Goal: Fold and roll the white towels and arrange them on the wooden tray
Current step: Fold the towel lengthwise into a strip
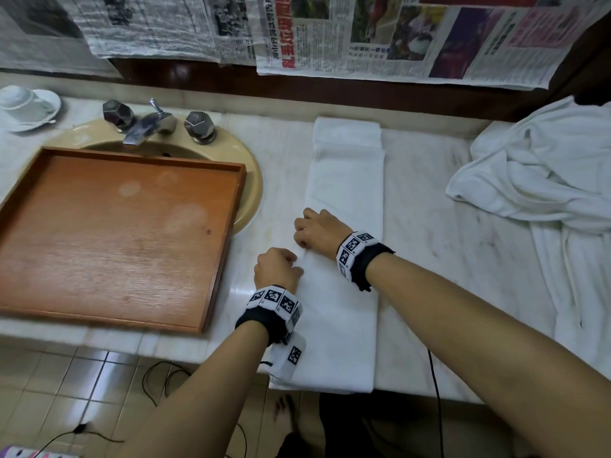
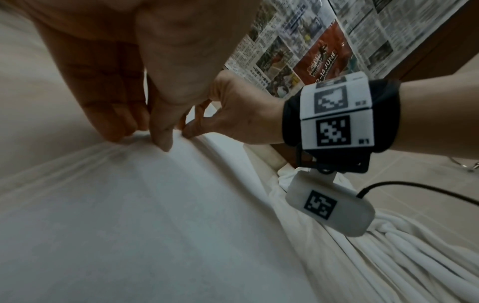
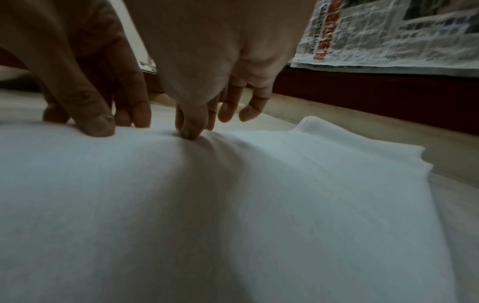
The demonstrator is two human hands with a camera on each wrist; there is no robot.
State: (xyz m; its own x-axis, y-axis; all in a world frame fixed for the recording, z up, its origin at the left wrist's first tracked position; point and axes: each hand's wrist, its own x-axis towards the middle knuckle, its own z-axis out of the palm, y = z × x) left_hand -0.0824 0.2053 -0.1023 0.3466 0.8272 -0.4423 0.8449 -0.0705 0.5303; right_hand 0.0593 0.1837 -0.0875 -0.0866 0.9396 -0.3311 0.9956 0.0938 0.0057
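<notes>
A long folded white towel (image 1: 344,200) is laid on the marble desk (image 1: 426,180) right of the wooden tray (image 1: 112,233), its left edge pinched by left hand (image 1: 276,267) and right hand (image 1: 317,231), newspapers (image 1: 380,31) hung behind.

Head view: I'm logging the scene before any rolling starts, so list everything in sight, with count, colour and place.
folded towel: one, white, long strip on the counter right of the tray
towel heap: count unclear, white, crumpled at far right
wooden tray: one, brown, over the sink, nothing on it
sink: one, beige, under the tray
tap: one, metal, with two knobs
cup and saucer: one set, white, far left
newspapers: several, on the wall
hands: left and right, both pinch the folded towel's left edge
</notes>
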